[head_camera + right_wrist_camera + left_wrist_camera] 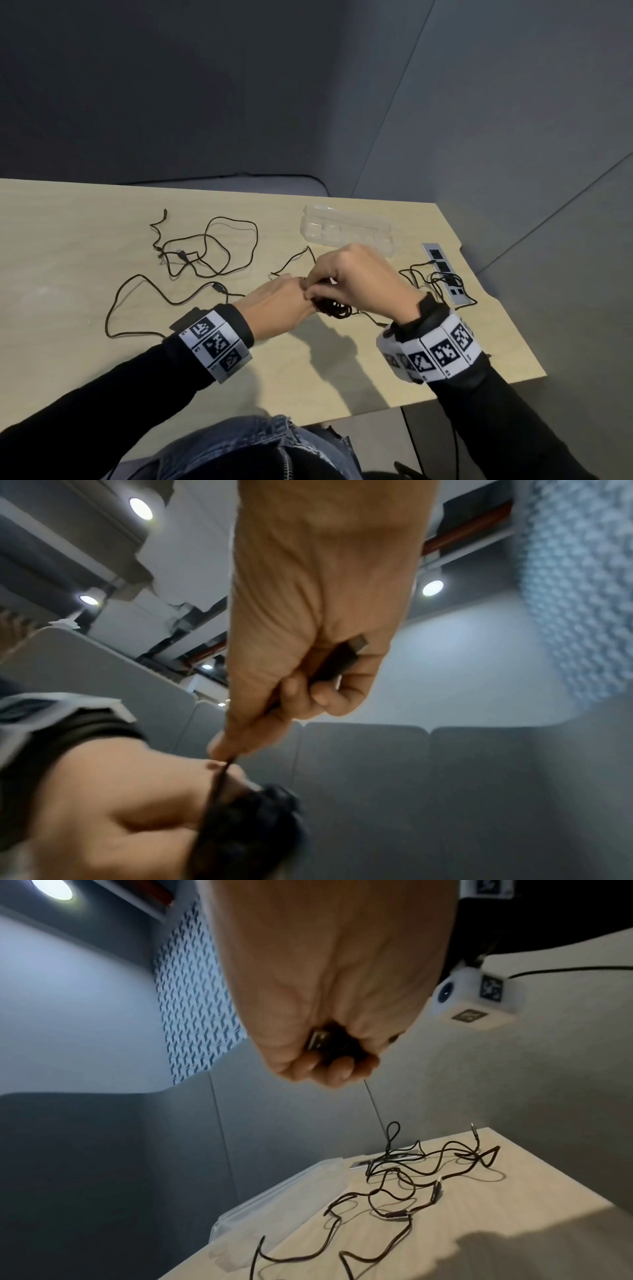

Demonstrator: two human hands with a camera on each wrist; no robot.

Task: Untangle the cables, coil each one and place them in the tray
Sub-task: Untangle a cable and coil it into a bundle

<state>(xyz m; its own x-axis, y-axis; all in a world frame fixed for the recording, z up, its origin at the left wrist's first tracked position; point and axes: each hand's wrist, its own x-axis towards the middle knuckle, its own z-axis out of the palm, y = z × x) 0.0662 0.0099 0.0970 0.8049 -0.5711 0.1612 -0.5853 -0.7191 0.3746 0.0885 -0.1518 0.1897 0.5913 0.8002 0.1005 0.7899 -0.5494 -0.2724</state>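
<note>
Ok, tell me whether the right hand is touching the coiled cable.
Touching. The right wrist view shows the right hand pinching the strand of the coiled cable that the left hand holds.

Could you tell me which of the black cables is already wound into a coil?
The cable held between both hands: the left hand grips its small loops, the right hand pinches its end. The others lie loose on the table.

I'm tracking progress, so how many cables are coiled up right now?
1. The coiled cable is gripped in the left hand, its end pinched by the right hand. Loose cables lie on the table; none shows in the tray.
</note>
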